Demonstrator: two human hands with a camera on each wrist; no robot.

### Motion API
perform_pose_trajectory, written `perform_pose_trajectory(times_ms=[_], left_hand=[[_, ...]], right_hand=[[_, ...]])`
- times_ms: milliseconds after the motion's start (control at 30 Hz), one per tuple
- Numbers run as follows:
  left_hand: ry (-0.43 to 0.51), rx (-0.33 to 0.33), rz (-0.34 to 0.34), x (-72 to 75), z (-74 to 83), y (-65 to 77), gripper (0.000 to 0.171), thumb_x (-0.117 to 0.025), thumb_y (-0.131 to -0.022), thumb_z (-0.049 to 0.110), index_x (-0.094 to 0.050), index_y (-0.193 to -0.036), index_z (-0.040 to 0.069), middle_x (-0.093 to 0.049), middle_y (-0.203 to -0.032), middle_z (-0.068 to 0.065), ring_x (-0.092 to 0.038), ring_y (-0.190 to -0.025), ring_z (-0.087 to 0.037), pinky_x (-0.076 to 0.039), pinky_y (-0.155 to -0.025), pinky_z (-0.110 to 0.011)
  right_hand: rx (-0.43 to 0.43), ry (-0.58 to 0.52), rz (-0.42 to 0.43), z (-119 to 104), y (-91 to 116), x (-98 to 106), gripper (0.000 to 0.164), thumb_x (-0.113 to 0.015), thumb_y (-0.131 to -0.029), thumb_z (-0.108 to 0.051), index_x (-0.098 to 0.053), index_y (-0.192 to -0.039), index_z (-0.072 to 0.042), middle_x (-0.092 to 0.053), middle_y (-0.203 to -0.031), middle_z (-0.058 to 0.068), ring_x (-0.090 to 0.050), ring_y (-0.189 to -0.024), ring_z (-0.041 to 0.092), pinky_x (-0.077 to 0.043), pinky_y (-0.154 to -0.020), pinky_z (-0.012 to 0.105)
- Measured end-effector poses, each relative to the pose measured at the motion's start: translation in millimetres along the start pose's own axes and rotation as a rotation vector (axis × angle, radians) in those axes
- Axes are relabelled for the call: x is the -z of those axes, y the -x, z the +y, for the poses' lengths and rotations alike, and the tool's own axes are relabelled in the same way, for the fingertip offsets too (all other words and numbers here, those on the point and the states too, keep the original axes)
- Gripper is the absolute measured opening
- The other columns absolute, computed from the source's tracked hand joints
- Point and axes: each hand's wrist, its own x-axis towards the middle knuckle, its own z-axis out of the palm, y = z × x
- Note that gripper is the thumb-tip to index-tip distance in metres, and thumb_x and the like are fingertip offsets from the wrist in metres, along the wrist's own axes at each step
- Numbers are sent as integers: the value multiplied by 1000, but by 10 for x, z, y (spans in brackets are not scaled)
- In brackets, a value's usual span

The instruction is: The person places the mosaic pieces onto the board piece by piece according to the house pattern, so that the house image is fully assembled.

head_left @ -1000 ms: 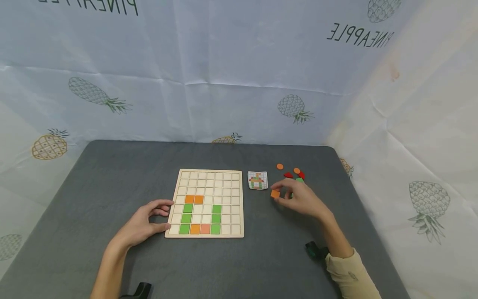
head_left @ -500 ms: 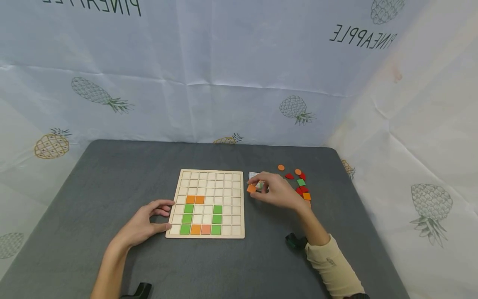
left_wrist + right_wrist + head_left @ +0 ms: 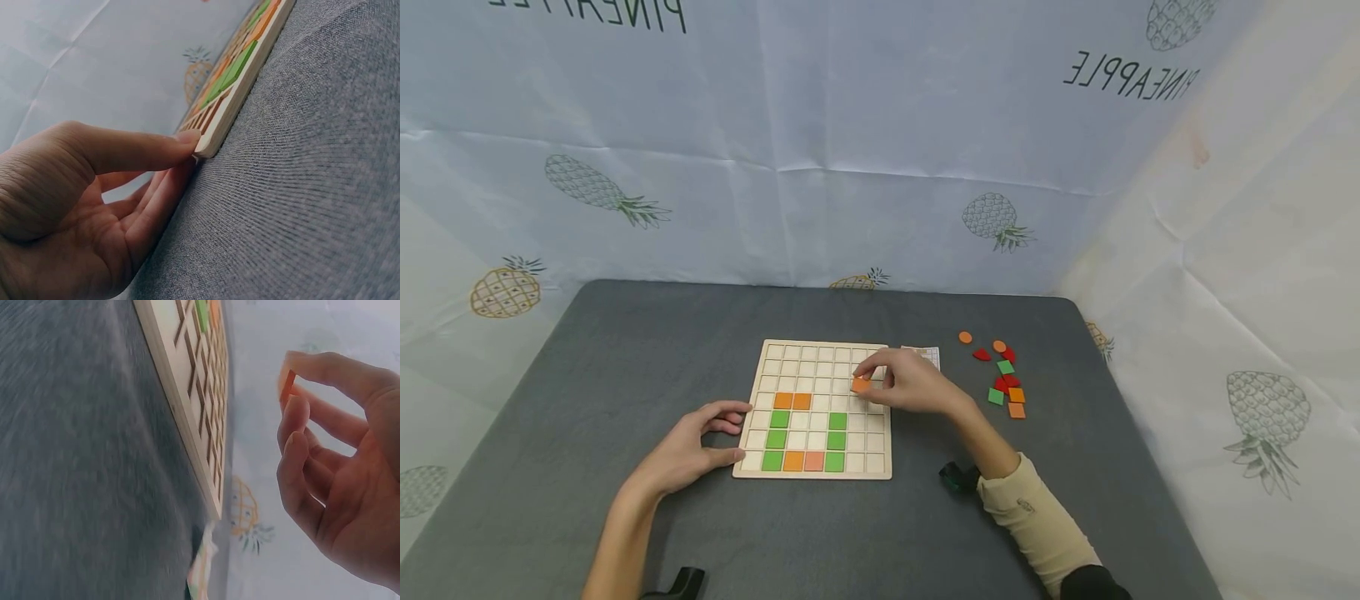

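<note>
A wooden grid board [image 3: 860, 442] lies on the table, with green, orange and pinkish square tiles in some of its cells. My left hand [image 3: 688, 446] is at the board's left side, its thumb resting on the frame near the front corner and its other fingertips at the edge farther back. Between the thumb and fingers of my right hand [image 3: 917, 382] an orange square tile [image 3: 861, 385] is pinched, over the right part of the board. The right wrist view shows that tile [image 3: 287, 385] edge-on, raised above the board.
Right of the board lies a small pattern card [image 3: 929, 356], partly behind my right hand. Farther right are loose pieces: orange discs [image 3: 966, 337], red pieces [image 3: 981, 355], green squares [image 3: 996, 397] and orange squares [image 3: 1017, 410]. A pineapple-print cloth [image 3: 895, 225] hangs behind the table.
My right hand has carried the orange tile leftward from beside the loose pieces, past the card, to over the board. The left hand stays at the board's edge.
</note>
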Motion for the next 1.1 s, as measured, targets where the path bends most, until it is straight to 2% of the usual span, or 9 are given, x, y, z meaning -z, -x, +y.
perform_pose_trajectory(times_ms=[200,467,567,733,867,1100], left_hand=[[-2,7,2,-4,17,1,66,-90,-86,10,-62,-146,4,-66,-131,-14,-66,-112,-12,-54,-91,-22],[-1,9,4,-1,27,5,66,-90,-87,9,-62,-146,4,-66,-131,-14,-66,-113,-14,-54,-91,-22],[-2,12,3,0,27,2,66,-90,-87,9,-62,-146,4,-66,-131,-14,-66,-113,-14,-54,-91,-22],[-6,18,1,-3,24,-3,66,-90,-86,9,-62,-146,4,-66,-131,-14,-67,-113,-16,-54,-90,-22],[-7,22,-3,-6,19,-10,66,-90,-87,9,-62,-146,4,-66,-131,-14,-66,-113,-16,-55,-90,-22],[-9,26,-2,-1,16,-14,66,-90,-87,9,-62,-146,4,-66,-130,-14,-66,-113,-16,-55,-90,-22]], right_hand=[[55,14,-119,-29,-176,-163,30,-80,-98,-21,-78,-126,-12,-77,-118,3,-58,-69,1,-50,-69,19],[89,21,-100,-60,-349,-310,25,-81,-97,-23,-80,-121,-14,-79,-118,2,-60,-70,0,-51,-69,20],[87,53,-110,-63,-408,-376,26,-82,-97,-23,-80,-122,-15,-79,-120,1,-59,-73,-1,-51,-74,20],[67,89,-138,-92,-471,-455,26,-82,-98,-26,-80,-122,-18,-80,-120,-2,-68,-92,6,-55,-86,24],[32,98,-153,-120,-489,-484,26,-82,-99,-28,-79,-123,-19,-78,-120,-3,-71,-104,10,-56,-93,29],[5,104,-144,-134,-471,-499,24,-82,-99,-29,-79,-122,-22,-76,-123,-4,-65,-89,5,-54,-84,26]])
